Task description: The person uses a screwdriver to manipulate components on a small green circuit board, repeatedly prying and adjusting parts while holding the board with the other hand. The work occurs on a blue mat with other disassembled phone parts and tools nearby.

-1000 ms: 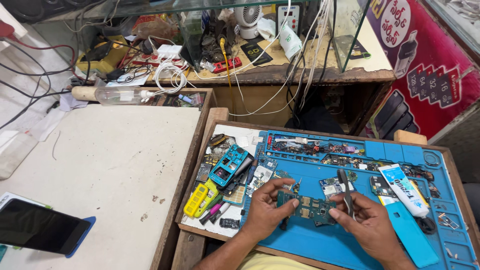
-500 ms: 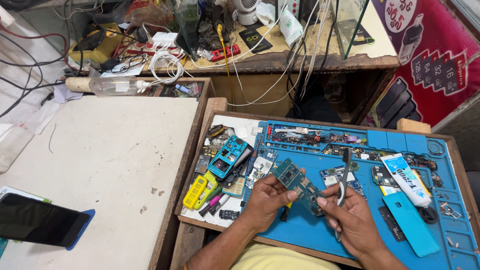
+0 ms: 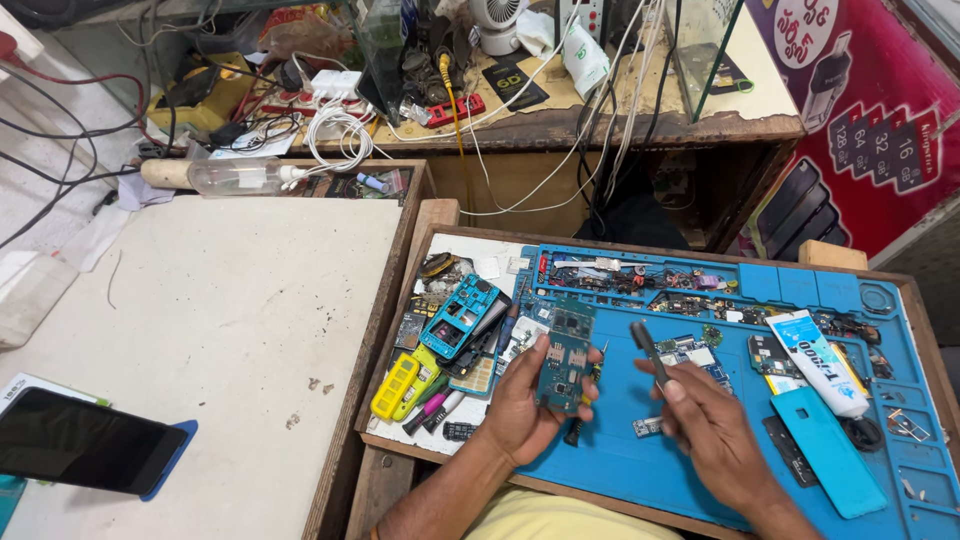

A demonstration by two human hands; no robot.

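Observation:
My left hand (image 3: 525, 405) holds a small green-blue circuit board (image 3: 565, 355) upright above the blue work mat (image 3: 700, 470). My right hand (image 3: 705, 425) grips slim metal tweezers (image 3: 650, 350), their tips pointing up and a little apart from the board's right edge. Both hands hover over the near middle of the mat.
On the mat lie a white glue tube (image 3: 820, 360), a turquoise phone back cover (image 3: 825, 450), several small boards and parts. A blue phone frame (image 3: 460, 315) and yellow part (image 3: 397, 385) lie left of it. A dark phone (image 3: 85, 440) rests on the white tabletop (image 3: 230, 310). Cables clutter the back shelf (image 3: 560, 115).
My left hand has lifted the circuit board off the mat and turned it upright. My right hand has raised the tweezers beside it.

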